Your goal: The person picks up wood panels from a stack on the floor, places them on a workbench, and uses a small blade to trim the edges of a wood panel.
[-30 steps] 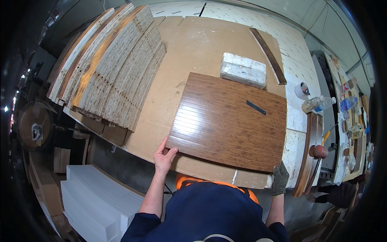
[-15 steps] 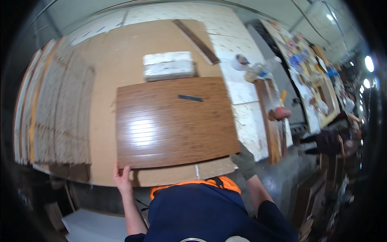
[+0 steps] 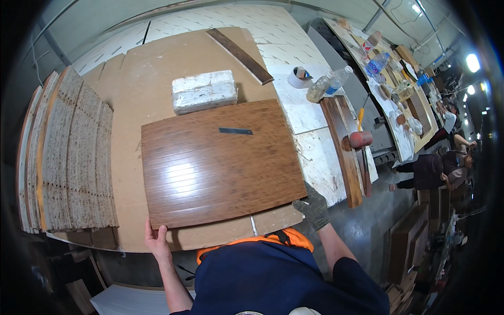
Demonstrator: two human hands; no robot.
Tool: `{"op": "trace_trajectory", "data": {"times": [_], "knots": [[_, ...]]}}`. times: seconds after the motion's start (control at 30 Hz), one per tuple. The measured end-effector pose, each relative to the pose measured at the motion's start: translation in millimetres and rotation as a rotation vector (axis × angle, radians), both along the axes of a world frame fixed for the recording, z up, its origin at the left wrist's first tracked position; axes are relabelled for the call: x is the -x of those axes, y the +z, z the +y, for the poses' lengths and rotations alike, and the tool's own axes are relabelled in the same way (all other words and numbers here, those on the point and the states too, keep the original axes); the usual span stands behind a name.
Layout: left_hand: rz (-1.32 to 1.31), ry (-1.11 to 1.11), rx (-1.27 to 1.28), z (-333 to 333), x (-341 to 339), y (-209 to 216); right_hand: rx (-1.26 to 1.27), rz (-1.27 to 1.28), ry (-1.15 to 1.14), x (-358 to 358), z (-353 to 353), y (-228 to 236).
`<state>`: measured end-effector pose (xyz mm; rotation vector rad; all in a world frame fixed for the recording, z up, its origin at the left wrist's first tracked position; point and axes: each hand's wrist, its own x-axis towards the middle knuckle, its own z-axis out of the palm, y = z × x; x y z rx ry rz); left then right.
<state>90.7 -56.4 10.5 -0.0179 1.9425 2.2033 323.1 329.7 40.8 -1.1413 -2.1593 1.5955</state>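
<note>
On the desk (image 3: 315,68) lies a brown wooden panel (image 3: 220,163), flat on a tan board (image 3: 152,79). Left hand (image 3: 156,239), bare, grips the panel's near left corner; right hand (image 3: 314,206), gloved, holds its near right corner. A small dark strip (image 3: 235,131) rests on the panel, a white block (image 3: 203,91) just beyond it.

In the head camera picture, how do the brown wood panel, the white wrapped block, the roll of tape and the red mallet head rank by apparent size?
Largest to smallest:
1. Brown wood panel
2. White wrapped block
3. Roll of tape and red mallet head: they look about alike, and fisheye bending makes ranking them unsure.
</note>
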Motion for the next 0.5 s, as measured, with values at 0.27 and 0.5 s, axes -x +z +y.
{"op": "trace_trajectory", "data": {"times": [0.27,0.5], "knots": [[0.002,0.012,0.004,7,-2,4,-0.051,-0.022,0.071,5,7,12],[-0.009,0.034,0.004,8,-3,5,-0.154,-0.081,0.108,16,8,20]]}}
